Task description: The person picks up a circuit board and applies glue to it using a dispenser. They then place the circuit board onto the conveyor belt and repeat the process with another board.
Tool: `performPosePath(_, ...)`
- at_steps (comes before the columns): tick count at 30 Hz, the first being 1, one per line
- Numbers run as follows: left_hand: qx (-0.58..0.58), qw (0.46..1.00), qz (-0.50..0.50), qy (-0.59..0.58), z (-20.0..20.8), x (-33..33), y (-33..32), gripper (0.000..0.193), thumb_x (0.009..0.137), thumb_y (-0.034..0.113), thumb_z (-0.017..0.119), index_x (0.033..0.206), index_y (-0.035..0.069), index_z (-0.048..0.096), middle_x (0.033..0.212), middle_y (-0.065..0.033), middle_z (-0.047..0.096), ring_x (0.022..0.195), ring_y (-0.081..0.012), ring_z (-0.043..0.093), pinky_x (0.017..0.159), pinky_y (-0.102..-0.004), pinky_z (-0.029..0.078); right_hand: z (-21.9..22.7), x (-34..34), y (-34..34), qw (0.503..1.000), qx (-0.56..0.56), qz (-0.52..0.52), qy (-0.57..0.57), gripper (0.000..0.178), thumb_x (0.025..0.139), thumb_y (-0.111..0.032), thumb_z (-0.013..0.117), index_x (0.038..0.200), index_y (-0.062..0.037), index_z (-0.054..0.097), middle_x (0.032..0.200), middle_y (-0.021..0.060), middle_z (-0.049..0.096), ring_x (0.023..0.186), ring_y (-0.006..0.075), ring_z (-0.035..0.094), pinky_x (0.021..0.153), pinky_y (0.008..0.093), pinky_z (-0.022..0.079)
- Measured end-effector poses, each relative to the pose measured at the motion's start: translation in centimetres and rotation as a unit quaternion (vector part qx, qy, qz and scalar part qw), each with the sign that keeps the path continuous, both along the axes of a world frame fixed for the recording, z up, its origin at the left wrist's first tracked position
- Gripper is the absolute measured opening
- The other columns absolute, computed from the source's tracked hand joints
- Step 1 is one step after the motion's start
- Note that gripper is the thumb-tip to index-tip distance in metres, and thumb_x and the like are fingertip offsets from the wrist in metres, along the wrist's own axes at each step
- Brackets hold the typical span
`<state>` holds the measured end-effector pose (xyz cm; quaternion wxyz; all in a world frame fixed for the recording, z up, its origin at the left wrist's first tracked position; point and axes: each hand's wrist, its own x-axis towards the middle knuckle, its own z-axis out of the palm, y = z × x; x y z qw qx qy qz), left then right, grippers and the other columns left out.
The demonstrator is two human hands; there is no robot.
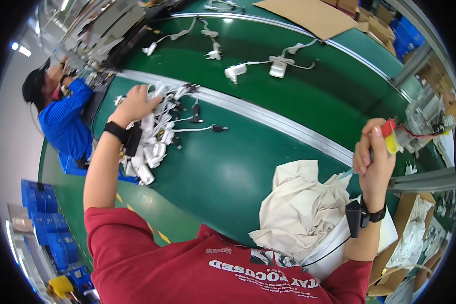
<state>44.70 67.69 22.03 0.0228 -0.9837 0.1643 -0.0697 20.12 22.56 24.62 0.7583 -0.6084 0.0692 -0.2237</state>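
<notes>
My left hand (pixel 135 104) reaches into a heap of white chargers with tangled cables (pixel 154 137) on the green bench and closes on some of them. My right hand (pixel 372 157) is raised at the right and grips a handle with a red and yellow end (pixel 390 137), part of a fixture with red wires (pixel 425 129). Both wrists wear black bands. A crumpled cream cloth (pixel 301 207) lies on the bench near my right forearm.
More white chargers (pixel 258 66) lie on the green conveyor beyond a metal rail (pixel 268 116). Brown cardboard (pixel 314 15) sits at the far side. A person in blue (pixel 61 119) works at the left. Blue crates (pixel 45 218) stand on the floor.
</notes>
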Motion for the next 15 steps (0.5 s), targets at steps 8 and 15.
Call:
performPosePath(8,-0.12,0.928,-0.351,-0.016,6.0,-4.5,-21.1,0.035,0.085,0.019,0.058,0.115,0.003,0.051,0.113,-0.016,0.058,0.104,-0.0341,0.055,0.086,-0.0395,0.046,-0.1,-0.5,-2.0,0.999,-0.038,-0.02,0.01,0.021,0.096,-0.024,0.045,0.09,-0.0046,0.046,0.049,-0.0035,0.032,0.035,0.0038,0.028,0.033,0.0198,0.023)
performPosePath(15,0.077,0.967,-0.243,0.001,-2.8,5.4,-28.0,0.027,0.078,0.017,0.061,0.097,0.001,0.051,0.1,-0.0227,0.061,0.092,-0.0353,0.06,0.077,-0.0416,0.05,-0.2,-1.2,-2.7,0.999,-0.031,-0.026,0.001,0.02,0.095,-0.022,0.046,0.089,-0.0041,0.047,0.048,-0.003,0.034,0.035,0.0045,0.029,0.034,0.0208,0.024)
